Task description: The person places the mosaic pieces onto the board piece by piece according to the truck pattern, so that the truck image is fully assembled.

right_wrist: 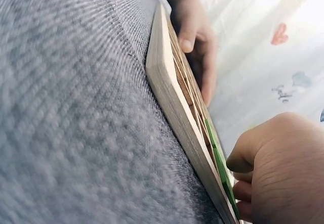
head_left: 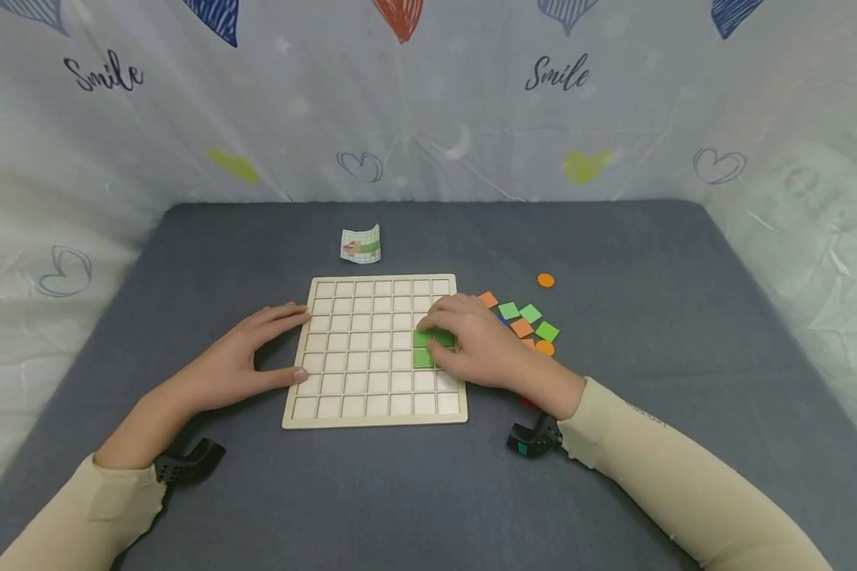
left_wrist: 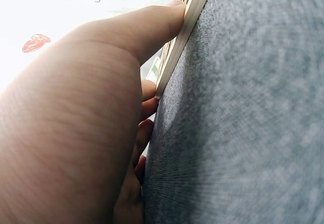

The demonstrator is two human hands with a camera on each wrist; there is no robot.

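A pale wooden grid board point(head_left: 358, 362) lies flat before me, with several green square tiles point(head_left: 423, 359) set in cells toward its right side. My left hand point(head_left: 239, 365) rests along the board's left edge, thumb and fingers spread apart and their tips touching the rim. Over the green tiles is my right hand point(head_left: 474, 341), thumb and index finger bent and apart, green showing between them. In the right wrist view, the right fingers point(right_wrist: 245, 191) come down right at a green tile point(right_wrist: 218, 158), and their tips are partly hidden.
Right of the board lie loose green, orange and blue pieces, among them an orange square point(head_left: 522, 327), partly behind my right hand. An orange disc point(head_left: 546, 280) sits farther back. A small printed pattern card point(head_left: 360, 245) stands behind the board on the grey tabletop point(head_left: 614, 254).
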